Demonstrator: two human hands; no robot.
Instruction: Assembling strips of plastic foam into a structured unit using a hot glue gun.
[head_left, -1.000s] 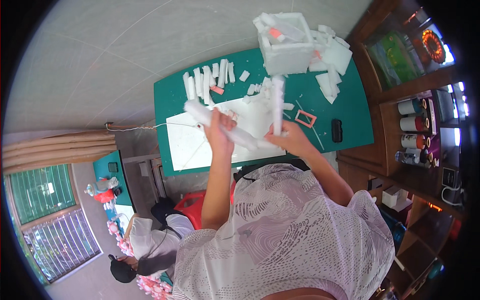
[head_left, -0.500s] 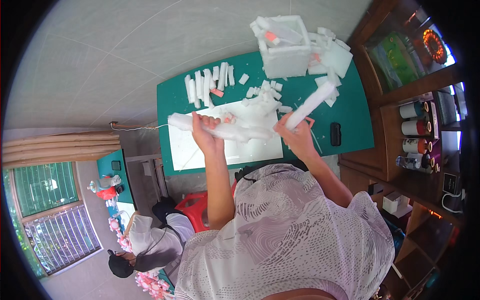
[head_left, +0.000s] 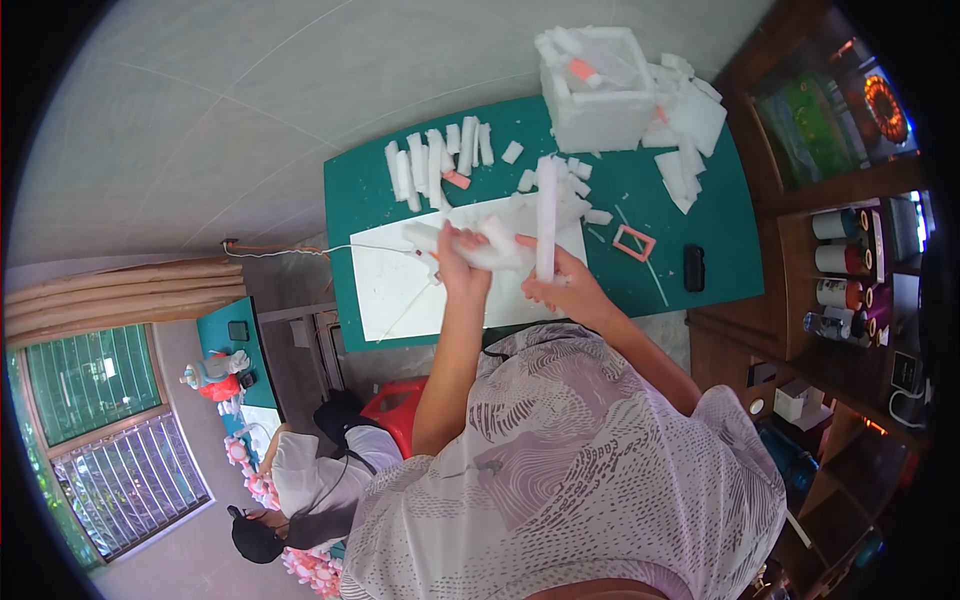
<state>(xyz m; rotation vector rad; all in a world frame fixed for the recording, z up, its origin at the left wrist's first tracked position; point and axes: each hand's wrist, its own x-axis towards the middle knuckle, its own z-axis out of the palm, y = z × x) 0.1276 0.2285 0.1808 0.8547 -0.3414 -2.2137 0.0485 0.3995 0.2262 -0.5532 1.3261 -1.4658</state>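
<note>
My left hand (head_left: 466, 262) is closed around a long white foam piece (head_left: 508, 245), blurred by motion, above a white sheet (head_left: 400, 318) on the green table. A straight white foam strip (head_left: 547, 212) points away from me in my right hand (head_left: 566, 288), whose fingers grip its near end. The two foam pieces come close together or overlap; whether they touch I cannot tell. Behind the strip lie several small foam chunks (head_left: 577, 182). A pink rectangular frame (head_left: 635, 243) lies right of my right hand.
Several foam strips (head_left: 428, 165) stand in a row at the table's far left. A white foam box (head_left: 598, 122) and flat foam scraps (head_left: 697, 122) fill the far right. A black case (head_left: 694, 268) is near the right edge. Another person (head_left: 325, 470) sits at the left.
The strip in my right hand has swung from leaning right to nearly straight ahead, and that hand has come left. My left hand has shifted right with its foam piece. The view has turned slightly.
</note>
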